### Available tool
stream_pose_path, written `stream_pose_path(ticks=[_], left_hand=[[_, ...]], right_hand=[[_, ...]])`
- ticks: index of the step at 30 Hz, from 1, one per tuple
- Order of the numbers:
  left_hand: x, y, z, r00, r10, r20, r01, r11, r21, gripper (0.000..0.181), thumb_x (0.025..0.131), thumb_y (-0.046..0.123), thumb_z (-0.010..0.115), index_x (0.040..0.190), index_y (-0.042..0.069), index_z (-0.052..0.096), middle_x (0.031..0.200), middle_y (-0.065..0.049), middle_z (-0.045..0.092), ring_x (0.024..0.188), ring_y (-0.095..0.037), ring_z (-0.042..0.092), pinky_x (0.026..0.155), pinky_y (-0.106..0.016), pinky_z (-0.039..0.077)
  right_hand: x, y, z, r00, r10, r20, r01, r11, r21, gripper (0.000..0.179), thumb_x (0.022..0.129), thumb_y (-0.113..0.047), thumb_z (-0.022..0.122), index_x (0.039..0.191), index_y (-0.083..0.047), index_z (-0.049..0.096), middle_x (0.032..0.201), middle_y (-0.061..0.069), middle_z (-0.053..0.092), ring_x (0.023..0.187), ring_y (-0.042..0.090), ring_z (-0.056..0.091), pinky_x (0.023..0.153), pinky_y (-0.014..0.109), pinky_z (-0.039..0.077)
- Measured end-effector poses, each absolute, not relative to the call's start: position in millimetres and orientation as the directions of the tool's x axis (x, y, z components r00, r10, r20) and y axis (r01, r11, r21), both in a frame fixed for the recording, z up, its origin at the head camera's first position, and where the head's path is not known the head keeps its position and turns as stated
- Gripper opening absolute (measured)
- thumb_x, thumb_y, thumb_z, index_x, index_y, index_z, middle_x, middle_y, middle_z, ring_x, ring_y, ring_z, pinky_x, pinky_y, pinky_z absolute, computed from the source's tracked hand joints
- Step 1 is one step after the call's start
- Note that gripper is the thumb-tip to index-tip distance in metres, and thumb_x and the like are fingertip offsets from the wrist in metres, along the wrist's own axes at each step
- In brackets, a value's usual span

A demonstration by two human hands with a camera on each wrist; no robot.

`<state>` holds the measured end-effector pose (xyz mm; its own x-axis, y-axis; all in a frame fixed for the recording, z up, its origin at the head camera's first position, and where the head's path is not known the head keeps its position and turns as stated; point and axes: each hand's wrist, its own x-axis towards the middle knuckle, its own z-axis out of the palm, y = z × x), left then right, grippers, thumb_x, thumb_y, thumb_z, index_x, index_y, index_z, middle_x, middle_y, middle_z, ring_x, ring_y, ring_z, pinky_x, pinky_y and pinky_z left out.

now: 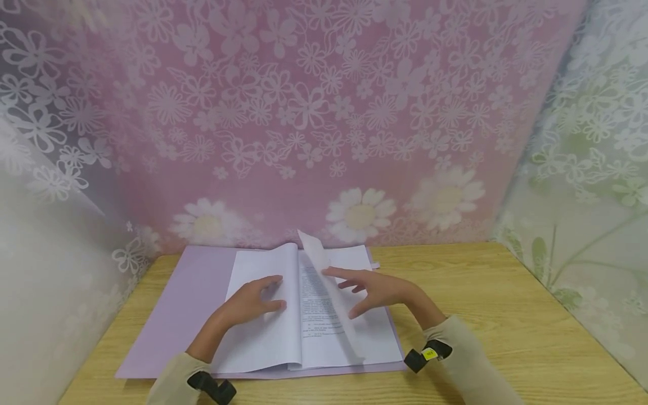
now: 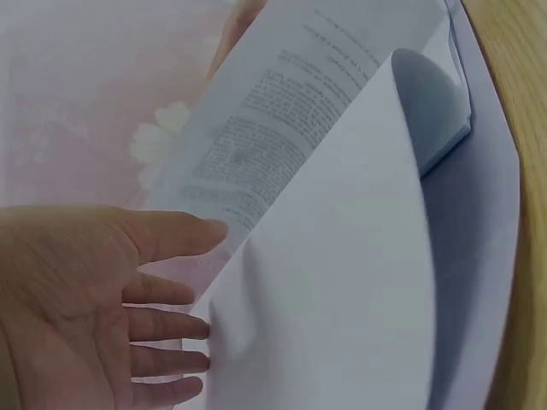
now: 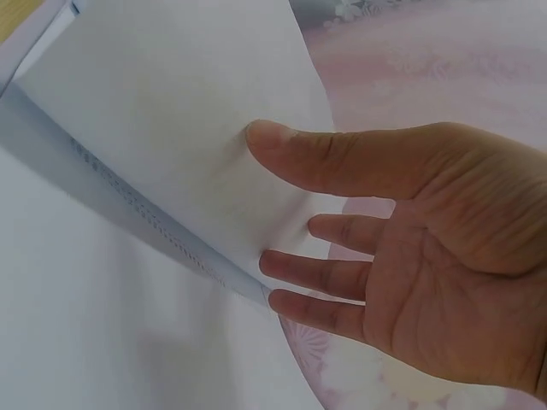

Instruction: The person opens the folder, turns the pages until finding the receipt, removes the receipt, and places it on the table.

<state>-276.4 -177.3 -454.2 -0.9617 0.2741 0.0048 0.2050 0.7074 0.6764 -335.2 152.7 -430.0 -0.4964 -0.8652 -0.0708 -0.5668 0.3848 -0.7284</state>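
Observation:
A lilac folder (image 1: pixel 162 320) lies spread on the table with white paper sheets inside. My left hand (image 1: pixel 248 304) is over the turned sheets (image 1: pixel 253 343) on the left side, its thumb and fingers apart; in the left wrist view its fingertips reach the curved white page (image 2: pixel 342 256). One sheet (image 1: pixel 334 306) stands raised and tilted near the middle, its blank face toward my right hand (image 1: pixel 377 289). The right wrist view shows that hand's thumb and fingers extended against the raised sheet (image 3: pixel 179 111). Printed text (image 1: pixel 316 315) shows between the turned pages and this sheet.
The wooden table (image 1: pixel 455 281) extends to the right of the folder. Behind it stands a pink flowered backdrop (image 1: pixel 283 124), with pale flowered panels at both sides. A small lilac tab (image 1: pixel 375 265) sticks out at the folder's right edge.

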Motion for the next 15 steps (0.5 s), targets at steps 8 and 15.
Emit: stream_pose_path(ticks=[8, 15], left_hand=[[-270.2, -160.4, -449.0, -0.937, 0.342, 0.07, 0.222, 0.429, 0.876, 0.067, 0.102, 0.027, 0.064, 0.158, 0.006, 0.035, 0.156, -0.02, 0.047, 0.143, -0.039, 0.048, 0.116, -0.054, 0.041], [-268.1, -143.5, -443.6, -0.967, 0.248, 0.057, 0.122, 0.255, 0.959, 0.079, 0.101, 0.031, 0.065, 0.163, 0.009, 0.021, 0.156, -0.021, 0.046, 0.14, -0.037, 0.052, 0.115, -0.051, 0.044]], right_hand=[[-326.4, 144.1, -429.4, -0.488, -0.869, -0.085, -0.566, 0.389, -0.727, 0.095, 0.091, -0.029, 0.078, 0.164, -0.015, 0.02, 0.172, 0.009, 0.018, 0.145, 0.039, 0.045, 0.112, 0.057, 0.043], [-319.9, 134.7, -428.6, -0.491, -0.868, -0.075, -0.594, 0.397, -0.7, 0.092, 0.09, -0.028, 0.08, 0.163, -0.015, 0.025, 0.171, 0.01, 0.022, 0.143, 0.037, 0.048, 0.11, 0.054, 0.047]])
